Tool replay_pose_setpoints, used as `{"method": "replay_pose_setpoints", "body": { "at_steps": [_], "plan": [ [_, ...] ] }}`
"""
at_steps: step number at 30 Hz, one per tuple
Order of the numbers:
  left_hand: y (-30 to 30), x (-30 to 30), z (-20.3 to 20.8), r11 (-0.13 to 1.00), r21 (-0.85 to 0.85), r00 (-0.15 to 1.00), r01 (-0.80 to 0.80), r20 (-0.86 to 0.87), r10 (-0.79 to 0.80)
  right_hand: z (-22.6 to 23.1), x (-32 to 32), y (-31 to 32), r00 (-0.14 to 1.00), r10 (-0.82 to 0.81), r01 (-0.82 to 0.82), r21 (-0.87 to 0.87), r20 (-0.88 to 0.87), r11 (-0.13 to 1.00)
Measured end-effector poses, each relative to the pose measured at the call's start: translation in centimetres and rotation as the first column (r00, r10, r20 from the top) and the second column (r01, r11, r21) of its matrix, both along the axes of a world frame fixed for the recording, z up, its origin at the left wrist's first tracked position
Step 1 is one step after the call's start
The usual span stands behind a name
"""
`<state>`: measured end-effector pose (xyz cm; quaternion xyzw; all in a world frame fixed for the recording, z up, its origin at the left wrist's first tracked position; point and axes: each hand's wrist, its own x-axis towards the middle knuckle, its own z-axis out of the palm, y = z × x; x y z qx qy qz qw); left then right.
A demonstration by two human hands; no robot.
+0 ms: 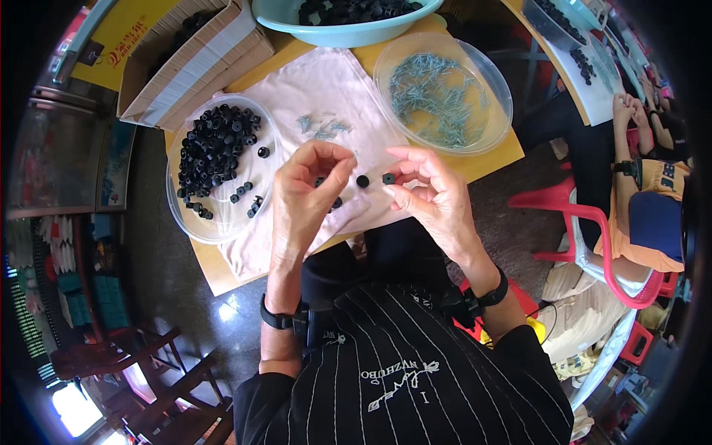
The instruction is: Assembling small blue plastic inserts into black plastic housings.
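Observation:
My right hand (434,194) pinches a small black knob-like piece (389,179) between thumb and fingertips, above a pale pink cloth (259,241). Facing it, my left hand (311,185) is closed, with thumb and index finger pressed together; whatever is in that pinch is too small to make out. Between the hands another black piece (363,181) lies on the cloth, and one more (337,202) sits by my left fingers. Just beyond my hands is a loose little pile of thin, greenish-grey screw-like pins (323,127).
A clear round tray (178,215) of black pieces stands left, another clear tray (495,78) of thin pins right. A light-blue basin (334,35) and a cardboard box (196,70) stand at the back. Right, a person sits near a red chair (586,211).

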<state>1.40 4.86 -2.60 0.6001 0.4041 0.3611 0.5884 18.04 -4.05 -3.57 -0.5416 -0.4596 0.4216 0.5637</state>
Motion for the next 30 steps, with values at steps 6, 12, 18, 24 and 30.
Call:
{"method": "replay_pose_setpoints", "body": {
  "at_steps": [6,12,18,24,30],
  "plan": [
    [-2.6,0.0,-0.7,0.989,-0.144,0.942,0.013,0.333,0.036,0.2,-0.3,-0.4,0.973,0.035,-0.04,-0.017,-0.227,0.999],
    [-3.7,-1.1,-0.2,0.991,-0.131,0.882,-0.041,0.461,0.097,1.6,-1.1,-0.9,0.939,0.092,-0.115,-0.051,-0.332,0.992],
    [-4.8,-1.2,-0.2,0.988,-0.123,0.883,-0.096,0.448,0.141,1.5,-1.8,-0.7,0.896,0.141,-0.169,-0.029,-0.421,0.985],
    [-5.2,-1.6,0.1,0.987,-0.067,0.928,-0.145,0.336,0.16,1.2,-1.8,-0.8,0.882,0.173,-0.197,-0.009,-0.439,0.98],
    [-5.2,-1.9,0.2,0.956,0.253,0.987,-0.149,0.1,0.127,0.8,-2.1,-0.9,0.905,0.142,-0.166,-0.025,-0.4,0.986]
  ]
}}
